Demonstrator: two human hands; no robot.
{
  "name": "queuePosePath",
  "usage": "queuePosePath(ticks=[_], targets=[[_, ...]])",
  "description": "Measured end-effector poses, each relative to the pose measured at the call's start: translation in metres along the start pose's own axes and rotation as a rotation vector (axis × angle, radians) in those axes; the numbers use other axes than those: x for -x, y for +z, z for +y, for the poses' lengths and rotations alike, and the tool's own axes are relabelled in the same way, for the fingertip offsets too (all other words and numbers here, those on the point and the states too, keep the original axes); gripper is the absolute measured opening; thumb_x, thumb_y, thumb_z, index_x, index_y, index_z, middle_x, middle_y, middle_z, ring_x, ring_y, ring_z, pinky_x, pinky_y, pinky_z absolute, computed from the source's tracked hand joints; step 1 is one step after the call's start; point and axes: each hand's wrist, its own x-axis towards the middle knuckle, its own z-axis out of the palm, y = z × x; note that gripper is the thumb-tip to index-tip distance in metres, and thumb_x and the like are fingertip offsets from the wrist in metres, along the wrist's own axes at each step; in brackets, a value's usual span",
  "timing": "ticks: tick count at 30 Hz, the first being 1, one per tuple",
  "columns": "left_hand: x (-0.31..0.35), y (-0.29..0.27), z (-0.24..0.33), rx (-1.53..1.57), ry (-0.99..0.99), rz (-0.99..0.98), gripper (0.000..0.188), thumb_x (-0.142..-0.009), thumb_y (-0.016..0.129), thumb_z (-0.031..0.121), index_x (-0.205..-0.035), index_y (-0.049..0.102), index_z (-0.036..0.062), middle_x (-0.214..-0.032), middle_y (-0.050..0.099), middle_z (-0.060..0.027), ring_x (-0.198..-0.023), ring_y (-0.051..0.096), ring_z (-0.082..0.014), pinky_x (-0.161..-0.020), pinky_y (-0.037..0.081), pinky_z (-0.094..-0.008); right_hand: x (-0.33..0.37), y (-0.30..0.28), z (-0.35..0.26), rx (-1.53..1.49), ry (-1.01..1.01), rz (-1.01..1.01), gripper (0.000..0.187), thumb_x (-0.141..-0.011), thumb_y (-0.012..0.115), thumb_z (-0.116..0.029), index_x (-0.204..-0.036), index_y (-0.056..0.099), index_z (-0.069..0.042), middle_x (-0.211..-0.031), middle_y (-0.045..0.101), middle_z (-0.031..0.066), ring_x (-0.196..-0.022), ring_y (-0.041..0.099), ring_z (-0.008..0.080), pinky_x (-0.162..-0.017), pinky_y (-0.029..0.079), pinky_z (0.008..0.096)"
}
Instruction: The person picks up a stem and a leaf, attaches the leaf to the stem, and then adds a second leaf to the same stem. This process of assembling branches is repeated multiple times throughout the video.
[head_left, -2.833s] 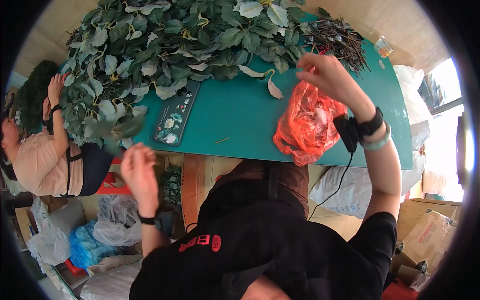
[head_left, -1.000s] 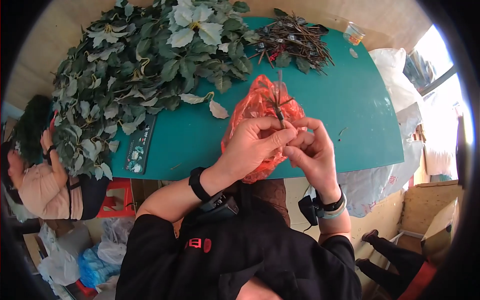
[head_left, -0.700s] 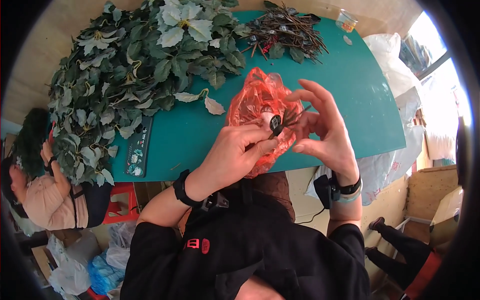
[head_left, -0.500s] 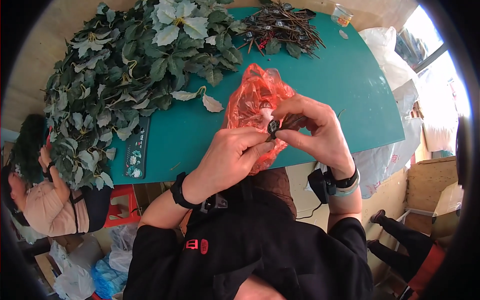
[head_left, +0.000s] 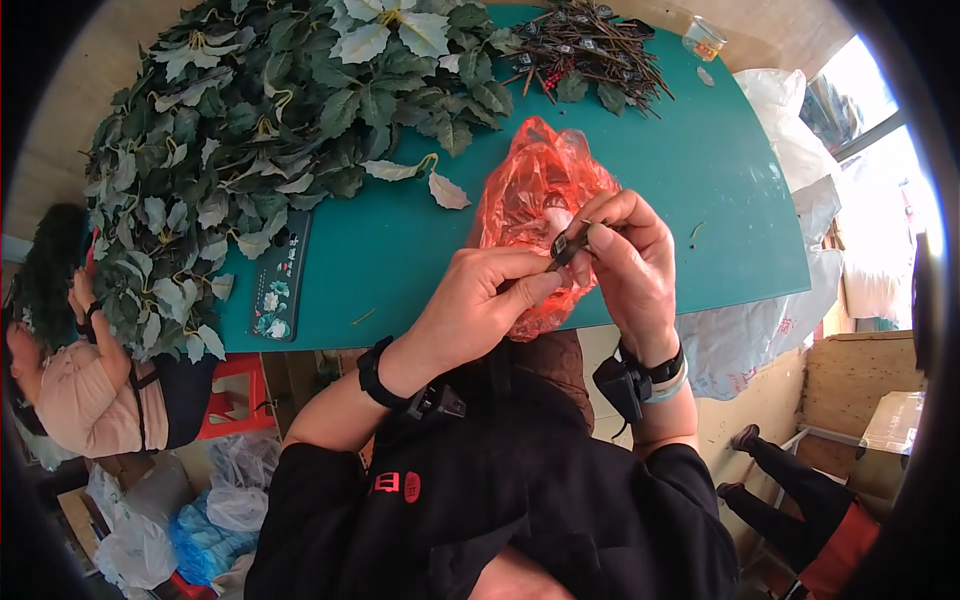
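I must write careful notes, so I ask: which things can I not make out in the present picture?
All in the head view:
Dark stem piece: its parts under the fingers of the left hand and right hand.
Red bag: most contents, behind crumpled film.
Leaf pile: far end, cut off by the upper edge.
Co-worker's hand: whether it holds anything, too small.
Person at lower right: the rest, lost beyond the dark rim.

Brightly lit, chiefly from the opening [head_left: 872,82] at far right; blown out to white there. Glinting off the red bag [head_left: 530,165]. Fairly sharp at left hand [head_left: 475,305] and right hand [head_left: 637,265]. Curved, vignetted to black toward the rim.
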Motion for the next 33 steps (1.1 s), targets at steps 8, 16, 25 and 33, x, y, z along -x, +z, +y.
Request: queuePosePath(ticks=[8,16,25,33], targets=[[-0.006,-0.029,0.003,-0.425,0.26,-0.003,0.016,-0.083,0.064,0.012,-0.094,0.066,0.0001,-0.083,0.064,-0.012,-0.074,0.062,-0.0265,-0.066,0.049,-0.0341,0.001,-0.006,-0.048,0.547,0.079,-0.122,0.004,-0.082,0.059,0.003,-0.081,0.055,0.001,-0.08,0.057,0.0052,-0.057,0.05,0.0076,-0.051,0.041,0.0204],[-0.043,-0.109,-0.033,-1.239,0.532,0.322,0.018,-0.08,0.062,0.005,-0.097,0.067,0.0047,-0.094,0.063,-0.0116,-0.094,0.059,-0.0294,-0.079,0.048,-0.038,-0.024,-0.034,-0.075,1.22,0.166,-0.278,0.006,-0.078,0.061,0.002,-0.077,0.056,0.003,-0.066,0.054,0.0021,-0.057,0.049,0.0072,-0.052,0.042,0.0233],[-0.049,-0.112,-0.038,-1.237,0.333,0.146,0.017,-0.079,0.062,0.004,-0.094,0.068,0.0047,-0.082,0.063,-0.009,-0.071,0.062,-0.0248,-0.063,0.05,-0.0334,-0.052,-0.04,-0.019,1.428,0.077,-0.414,0.015,-0.075,0.063,-0.006,-0.075,0.053,0.005,-0.064,0.051,0.0152,-0.053,0.049,0.0216,-0.053,0.042,0.0321],[-0.023,-0.115,-0.013,-0.66,-0.035,0.299,0.013,-0.082,0.065,0.008,-0.094,0.069,0.0031,-0.08,0.067,-0.0052,-0.065,0.061,-0.0131,-0.056,0.046,-0.0246,-0.065,-0.043,-0.004,1.473,0.136,-0.499,0.015,-0.074,0.063,-0.007,-0.075,0.053,0.004,-0.062,0.051,0.0164,-0.053,0.046,0.0244,-0.053,0.042,0.0334]])
